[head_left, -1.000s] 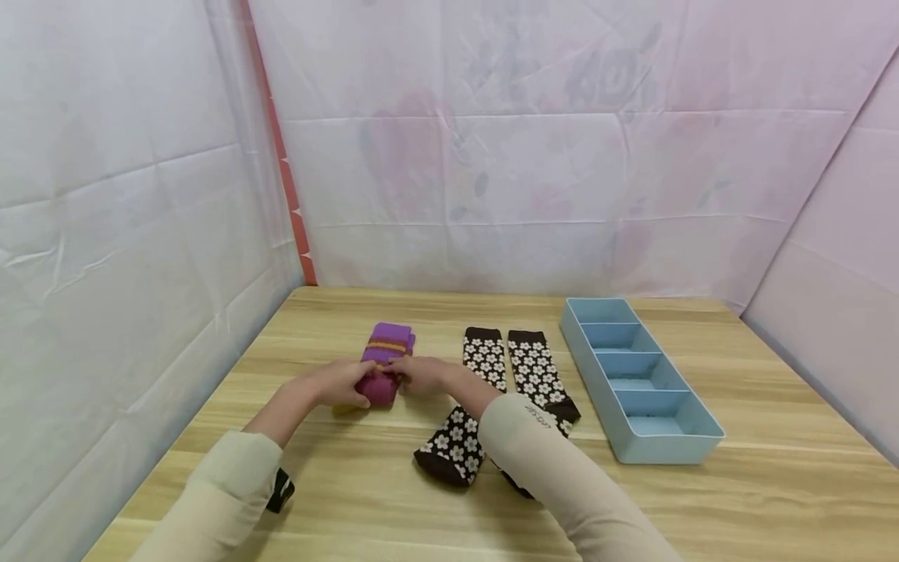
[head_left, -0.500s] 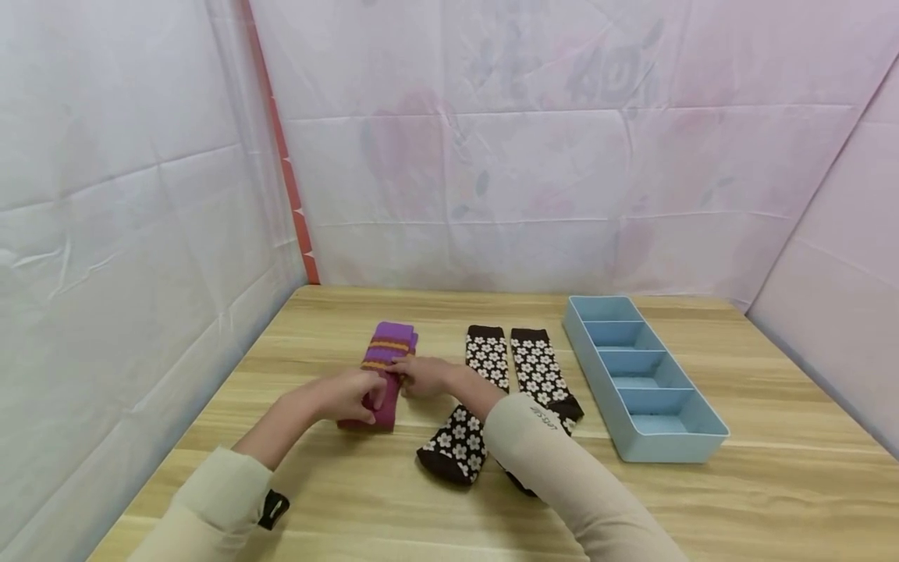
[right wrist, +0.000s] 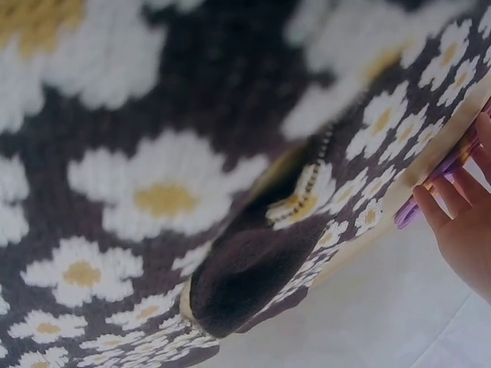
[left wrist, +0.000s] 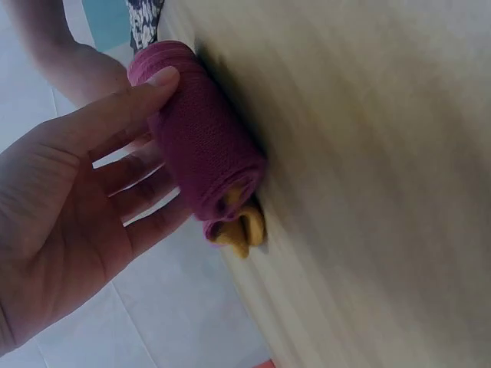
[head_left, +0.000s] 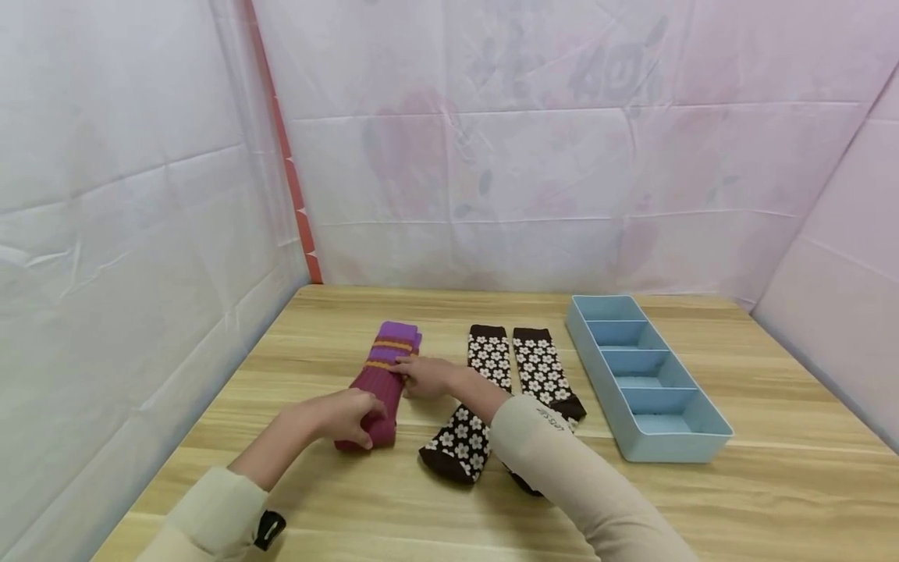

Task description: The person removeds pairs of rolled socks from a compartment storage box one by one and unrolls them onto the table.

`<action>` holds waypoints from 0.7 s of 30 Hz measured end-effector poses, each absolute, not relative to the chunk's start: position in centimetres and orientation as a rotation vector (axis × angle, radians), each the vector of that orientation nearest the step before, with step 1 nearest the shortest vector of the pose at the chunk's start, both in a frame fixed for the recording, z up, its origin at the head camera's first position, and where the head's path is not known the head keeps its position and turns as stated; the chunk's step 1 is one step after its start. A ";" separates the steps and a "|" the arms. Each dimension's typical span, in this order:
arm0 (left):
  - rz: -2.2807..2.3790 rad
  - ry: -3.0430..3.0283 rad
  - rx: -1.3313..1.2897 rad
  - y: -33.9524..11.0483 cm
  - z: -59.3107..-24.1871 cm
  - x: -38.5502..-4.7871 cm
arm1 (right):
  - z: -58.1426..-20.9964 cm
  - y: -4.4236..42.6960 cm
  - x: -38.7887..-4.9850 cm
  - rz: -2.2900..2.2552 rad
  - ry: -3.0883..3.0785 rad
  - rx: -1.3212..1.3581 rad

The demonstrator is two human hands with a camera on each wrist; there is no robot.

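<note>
A pair of purple and magenta striped socks (head_left: 382, 390) lies on the left half of the table, its near end rolled up. My left hand (head_left: 349, 416) holds that rolled end. In the left wrist view, the thumb lies on top of the magenta roll (left wrist: 203, 130) and the fingers are behind it; yellow fabric pokes from the roll's end. My right hand (head_left: 430, 378) touches the right edge of the socks near the yellow stripes, fingers extended. In the right wrist view, that hand (right wrist: 468, 218) shows at the right edge, its fingertips against purple fabric.
Black socks with white flowers (head_left: 488, 355) lie flat in the middle, partly under my right forearm. A second flowered sock (head_left: 537, 367) lies beside them. Further right stands a light blue box (head_left: 618, 414) with several compartments. White sheets (head_left: 449, 172) hang behind and at the sides.
My left hand has drawn the rolled end toward me, so more of the magenta part and both yellow stripes show. My right hand has stayed nearly in place on the socks.
</note>
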State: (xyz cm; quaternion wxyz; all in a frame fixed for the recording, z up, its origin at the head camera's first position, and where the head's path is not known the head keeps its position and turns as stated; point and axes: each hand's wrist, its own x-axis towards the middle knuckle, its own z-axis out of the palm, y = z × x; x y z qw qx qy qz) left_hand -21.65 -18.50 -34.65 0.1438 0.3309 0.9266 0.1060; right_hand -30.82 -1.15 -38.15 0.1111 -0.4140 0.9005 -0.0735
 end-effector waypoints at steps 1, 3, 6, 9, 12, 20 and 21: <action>0.305 2.664 0.952 -18.5 -34.7 -21.6 | -38.1 -1.1 -30.8 -0.222 2.644 -1.214; 0.301 2.660 0.952 -18.5 -34.8 -21.4 | -38.0 -1.0 -30.7 -0.231 2.648 -1.219; 0.297 2.665 0.958 -18.4 -34.8 -21.2 | -37.9 -1.0 -30.5 -0.239 2.684 -1.253; 0.291 2.672 0.970 -18.2 -34.8 -21.1 | -37.7 -1.2 -30.1 -0.257 2.717 -1.297; 0.282 2.682 0.982 -18.2 -34.9 -21.1 | -37.6 -1.6 -29.4 -0.233 2.702 -1.326; 0.278 2.722 1.000 -19.1 -35.1 -21.6 | -37.9 -2.2 -28.8 -0.110 2.669 -1.285; 0.266 2.729 1.021 -19.3 -35.1 -21.7 | -38.0 -2.2 -29.0 -0.114 2.657 -1.284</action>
